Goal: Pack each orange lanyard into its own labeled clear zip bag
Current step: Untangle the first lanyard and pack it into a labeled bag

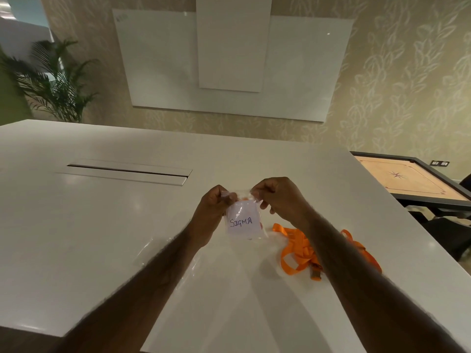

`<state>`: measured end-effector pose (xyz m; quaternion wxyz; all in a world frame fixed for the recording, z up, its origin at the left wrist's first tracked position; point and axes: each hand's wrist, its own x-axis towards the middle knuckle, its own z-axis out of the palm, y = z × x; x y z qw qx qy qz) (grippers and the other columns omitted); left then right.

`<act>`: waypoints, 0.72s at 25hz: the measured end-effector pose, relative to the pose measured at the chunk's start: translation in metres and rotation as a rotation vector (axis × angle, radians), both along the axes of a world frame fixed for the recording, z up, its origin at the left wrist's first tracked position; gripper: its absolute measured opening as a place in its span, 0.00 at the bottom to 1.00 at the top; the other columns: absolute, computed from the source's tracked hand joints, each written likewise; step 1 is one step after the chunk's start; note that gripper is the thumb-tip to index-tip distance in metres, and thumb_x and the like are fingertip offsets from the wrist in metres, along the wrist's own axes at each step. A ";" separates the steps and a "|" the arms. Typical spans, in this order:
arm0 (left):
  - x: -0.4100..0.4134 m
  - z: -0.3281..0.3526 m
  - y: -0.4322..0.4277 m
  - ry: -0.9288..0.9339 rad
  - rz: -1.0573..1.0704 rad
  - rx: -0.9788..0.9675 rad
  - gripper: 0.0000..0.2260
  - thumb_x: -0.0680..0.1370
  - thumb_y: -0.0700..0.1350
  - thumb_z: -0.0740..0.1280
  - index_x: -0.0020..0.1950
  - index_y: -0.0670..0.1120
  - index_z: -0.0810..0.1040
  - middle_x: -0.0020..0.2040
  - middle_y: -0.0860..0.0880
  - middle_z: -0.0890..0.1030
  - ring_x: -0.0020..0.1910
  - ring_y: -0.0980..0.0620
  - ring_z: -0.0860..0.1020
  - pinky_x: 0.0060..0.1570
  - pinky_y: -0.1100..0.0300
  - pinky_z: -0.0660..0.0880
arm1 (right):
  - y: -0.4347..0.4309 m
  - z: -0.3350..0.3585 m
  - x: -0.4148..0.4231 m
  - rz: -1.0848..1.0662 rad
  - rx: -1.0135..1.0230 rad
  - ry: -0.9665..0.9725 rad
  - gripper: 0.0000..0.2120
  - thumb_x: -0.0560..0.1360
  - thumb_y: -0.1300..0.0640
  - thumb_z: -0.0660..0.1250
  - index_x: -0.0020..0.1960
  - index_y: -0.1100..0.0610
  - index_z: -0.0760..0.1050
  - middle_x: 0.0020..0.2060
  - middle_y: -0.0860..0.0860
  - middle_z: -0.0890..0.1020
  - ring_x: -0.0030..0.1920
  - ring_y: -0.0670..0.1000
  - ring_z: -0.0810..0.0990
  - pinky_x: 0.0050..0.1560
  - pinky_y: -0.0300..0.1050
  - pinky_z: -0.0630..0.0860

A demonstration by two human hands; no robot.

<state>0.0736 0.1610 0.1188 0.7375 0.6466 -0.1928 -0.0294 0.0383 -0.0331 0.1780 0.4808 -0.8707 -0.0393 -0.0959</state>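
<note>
A small clear zip bag with a white label reading "SIGMA" hangs above the white table. A bit of orange shows behind the label and at the bag's right edge. My left hand pinches the bag's top left corner. My right hand pinches its top right corner. A loose pile of orange lanyards lies on the table just right of the bag, partly hidden under my right forearm. Clear empty bags lie flat on the table beneath my left forearm.
A long cable slot with a lid is set into the table at the back left. A carrom board on a dark stand sits to the right of the table. A potted palm stands at the far left.
</note>
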 end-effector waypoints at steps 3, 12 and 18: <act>-0.002 0.002 -0.001 0.015 0.052 0.015 0.08 0.81 0.42 0.67 0.46 0.41 0.73 0.41 0.46 0.77 0.39 0.51 0.75 0.40 0.56 0.72 | -0.002 -0.002 -0.001 0.031 -0.149 -0.061 0.11 0.70 0.59 0.77 0.48 0.47 0.81 0.40 0.46 0.83 0.32 0.42 0.78 0.30 0.32 0.71; -0.009 0.008 -0.009 -0.012 0.104 0.041 0.05 0.80 0.45 0.66 0.44 0.47 0.77 0.43 0.48 0.84 0.40 0.50 0.81 0.42 0.56 0.76 | 0.000 0.002 -0.003 0.047 -0.154 0.095 0.06 0.71 0.57 0.77 0.40 0.60 0.84 0.43 0.58 0.85 0.38 0.53 0.83 0.39 0.54 0.81; -0.014 0.003 -0.015 -0.014 0.131 0.059 0.10 0.80 0.40 0.65 0.41 0.53 0.78 0.39 0.52 0.81 0.37 0.52 0.79 0.37 0.59 0.74 | -0.002 0.008 -0.003 0.074 -0.180 0.260 0.07 0.75 0.61 0.70 0.43 0.63 0.84 0.39 0.56 0.85 0.37 0.46 0.80 0.34 0.42 0.78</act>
